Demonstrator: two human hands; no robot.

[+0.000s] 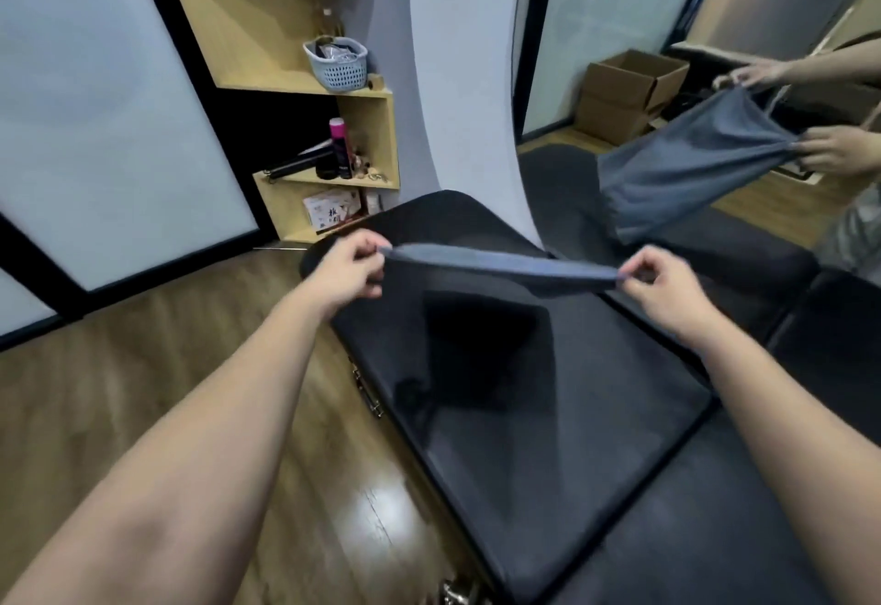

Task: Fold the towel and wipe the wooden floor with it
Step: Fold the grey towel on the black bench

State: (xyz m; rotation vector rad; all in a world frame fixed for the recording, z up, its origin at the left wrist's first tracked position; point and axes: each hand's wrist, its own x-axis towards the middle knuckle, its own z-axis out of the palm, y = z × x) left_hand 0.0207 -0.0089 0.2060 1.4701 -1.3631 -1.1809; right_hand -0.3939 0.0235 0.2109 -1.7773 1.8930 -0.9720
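1. Your left hand [353, 266] pinches one end of the towel [500, 266] between thumb and curled fingers; your right hand [660, 278] pinches the other end the same way
2. The towel hangs stretched between them in mid-air above the black padded bench [548, 414], touching nothing below
3. Both pinches look shallow, right at the corners, so a sharp tug to flatten it could pull one corner free and drop the towel onto the bench
4. If you bring your hands together unevenly, the fold will likely come out skewed and bunch while wiping
5. The wooden floor [143, 390] lies beyond the bench's left edge, not yet wiped
6. The mirror [619, 32] at the bench's far edge shows the cloth sagging
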